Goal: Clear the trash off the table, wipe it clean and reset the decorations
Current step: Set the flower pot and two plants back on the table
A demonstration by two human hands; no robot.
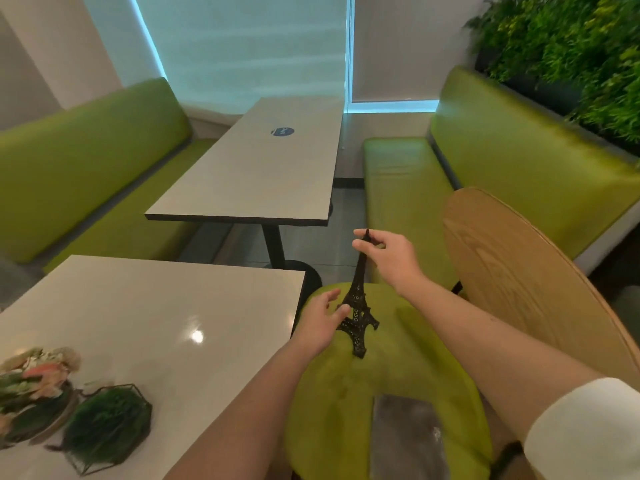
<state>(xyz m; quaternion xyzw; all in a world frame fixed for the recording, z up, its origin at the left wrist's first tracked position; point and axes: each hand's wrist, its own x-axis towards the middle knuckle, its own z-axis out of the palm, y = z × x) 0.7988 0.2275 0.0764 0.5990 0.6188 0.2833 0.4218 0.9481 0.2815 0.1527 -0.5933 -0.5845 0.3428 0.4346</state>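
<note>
A black Eiffel Tower model [358, 306] stands tilted on the green seat cushion [398, 375] of a chair, right of the near table [156, 323]. My right hand [388, 258] pinches the tower's thin tip between thumb and fingers. With its fingers spread, my left hand [322, 320] touches the tower's lower part from the left. On the near table's left corner sit a green plant in a black wire frame [107, 427] and a flower arrangement [31, 386].
A grey cloth [408, 441] lies on the cushion near me. The chair's wooden back [526, 289] curves at the right. A second table [263, 168] stands farther off between two green benches [69, 174] [502, 150]. A plant wall [571, 46] fills the upper right.
</note>
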